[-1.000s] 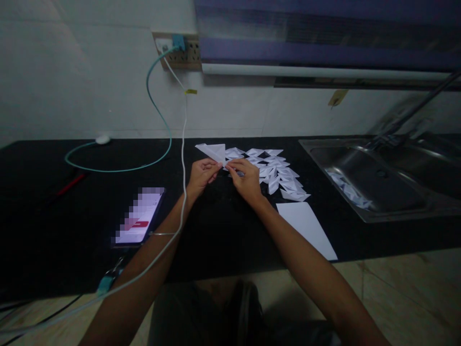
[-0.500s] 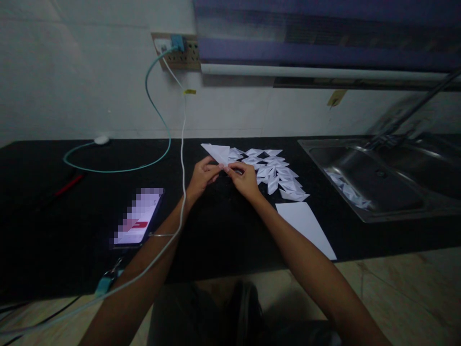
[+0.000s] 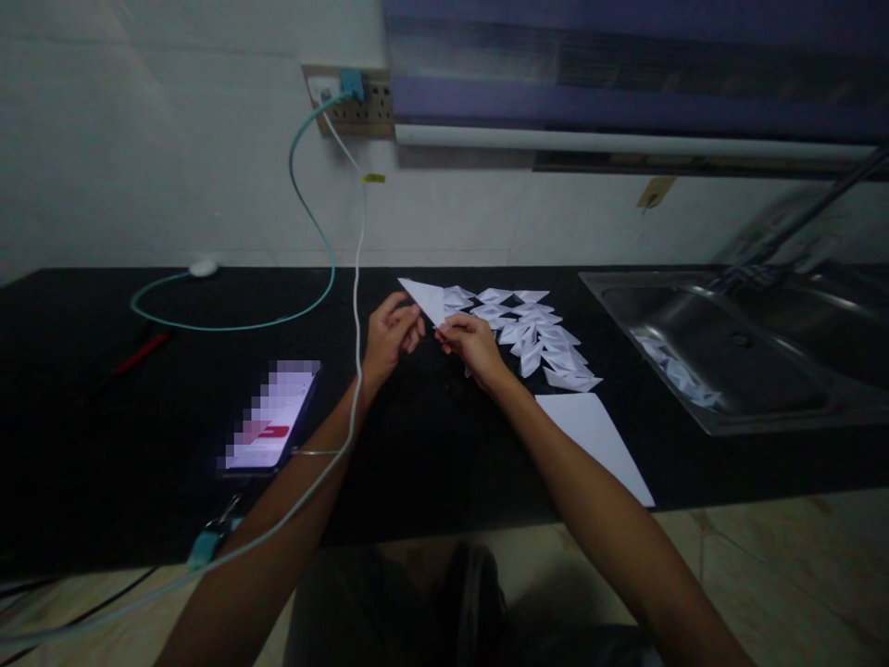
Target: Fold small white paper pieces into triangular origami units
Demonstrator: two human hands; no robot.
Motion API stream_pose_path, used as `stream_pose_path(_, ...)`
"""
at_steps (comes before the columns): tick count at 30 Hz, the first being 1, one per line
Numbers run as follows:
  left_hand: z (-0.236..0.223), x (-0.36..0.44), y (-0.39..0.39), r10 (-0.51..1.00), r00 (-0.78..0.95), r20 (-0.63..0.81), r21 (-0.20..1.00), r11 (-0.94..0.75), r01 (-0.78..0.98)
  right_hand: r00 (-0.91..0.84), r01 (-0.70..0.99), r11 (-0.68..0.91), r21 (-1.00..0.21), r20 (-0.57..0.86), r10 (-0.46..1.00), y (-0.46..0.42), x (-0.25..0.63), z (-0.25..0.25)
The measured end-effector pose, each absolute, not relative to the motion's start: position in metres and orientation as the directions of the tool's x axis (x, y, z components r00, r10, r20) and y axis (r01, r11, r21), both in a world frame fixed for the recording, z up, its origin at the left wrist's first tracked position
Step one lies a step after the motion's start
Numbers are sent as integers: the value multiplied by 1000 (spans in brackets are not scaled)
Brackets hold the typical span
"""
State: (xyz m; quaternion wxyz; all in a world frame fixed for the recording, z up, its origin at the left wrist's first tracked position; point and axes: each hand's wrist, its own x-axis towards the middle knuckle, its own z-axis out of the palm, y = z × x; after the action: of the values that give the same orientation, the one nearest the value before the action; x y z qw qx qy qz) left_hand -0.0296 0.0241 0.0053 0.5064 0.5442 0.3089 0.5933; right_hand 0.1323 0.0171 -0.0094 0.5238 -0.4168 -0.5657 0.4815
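In the head view, folding looks to be the step in hand. The folded paper (image 3: 427, 298) is raised above the counter (image 3: 431, 463), just above the frame's centre. The right hand (image 3: 476, 345) pinches its lower corner between thumb and fingertips; the left hand (image 3: 393, 333) is half curled at its left edge, and whether it grips cannot be told. The next move seems to call for a firm left-hand hold. Half a second ago, both hands' fingertips met at the lower corner; now a gap separates them.
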Motion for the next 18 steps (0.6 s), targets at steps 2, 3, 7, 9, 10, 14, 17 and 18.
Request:
stream_pose_path(2, 4, -31, 25, 919, 142, 368, 904, -318, -285, -109, -31, 190, -981, 193, 975, 17, 133, -10)
stream_pose_path(3, 3, -31, 26, 907, 158, 391, 897, -336, -287, -113, -33, 190, -981, 192, 975, 17, 133, -10)
stream_pose_path(7, 1, -31, 26, 880, 167, 444, 879, -391, -273, -121, -24, 174, -984, 176, 977, 14, 132, -7)
stream_pose_path(9, 1, -30, 25, 882, 168, 441, 883, -391, -260, -131, -15, 165, -986, 166, 977, 12, 131, -4)
stream_pose_path(10, 2, -30, 24, 884, 172, 434, 887, -386, -252, -139, -11, 164, -986, 164, 977, 12, 131, -3)
stream_pose_path(14, 2, -29, 23, 893, 191, 408, 902, -362, -236, -180, 21, 179, -984, 172, 968, 12, 130, -3)
stream_pose_path(17, -1, -30, 26, 896, 179, 405, 899, -356, -254, -221, 46, 215, -975, 201, 955, 13, 130, -3)
stream_pose_path(18, -2, -30, 28, 899, 172, 403, 899, -352, -262, -233, 51, 232, -971, 214, 949, 12, 130, -3)
